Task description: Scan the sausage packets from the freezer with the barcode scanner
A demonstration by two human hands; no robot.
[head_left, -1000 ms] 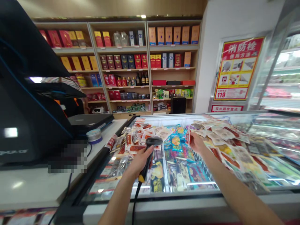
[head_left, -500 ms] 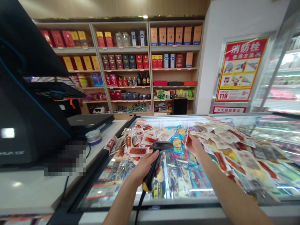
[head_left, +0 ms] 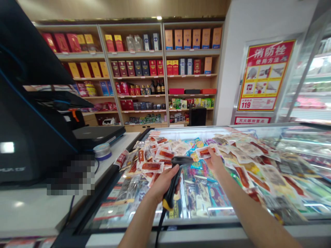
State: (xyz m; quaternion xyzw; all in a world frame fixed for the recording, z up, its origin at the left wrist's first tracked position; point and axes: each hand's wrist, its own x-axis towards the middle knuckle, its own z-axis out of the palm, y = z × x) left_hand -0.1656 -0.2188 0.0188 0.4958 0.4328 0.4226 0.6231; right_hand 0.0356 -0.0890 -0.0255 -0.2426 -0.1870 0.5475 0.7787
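My left hand is wrapped around the handle of a black and yellow barcode scanner, whose head points to the right. Its cable hangs down towards the front edge. In my right hand is a clear-wrapped sausage packet, pinched at its right end, with its red-brown sausage facing up. The packet lies just right of the scanner head, apart from it. A pile of similar sausage packets spreads to the left on the freezer's glass top. More vacuum packs are strewn to the right.
On the left counter stand a black checkout machine and a small round tub. Blue snack bags lie mid-freezer. Shelves of boxed bottles line the back wall, beside a red fire-hydrant poster.
The sausage packet in my right hand has turned from nearly edge-on to flat, showing the sausage. My left hand and the scanner have shifted slightly right.
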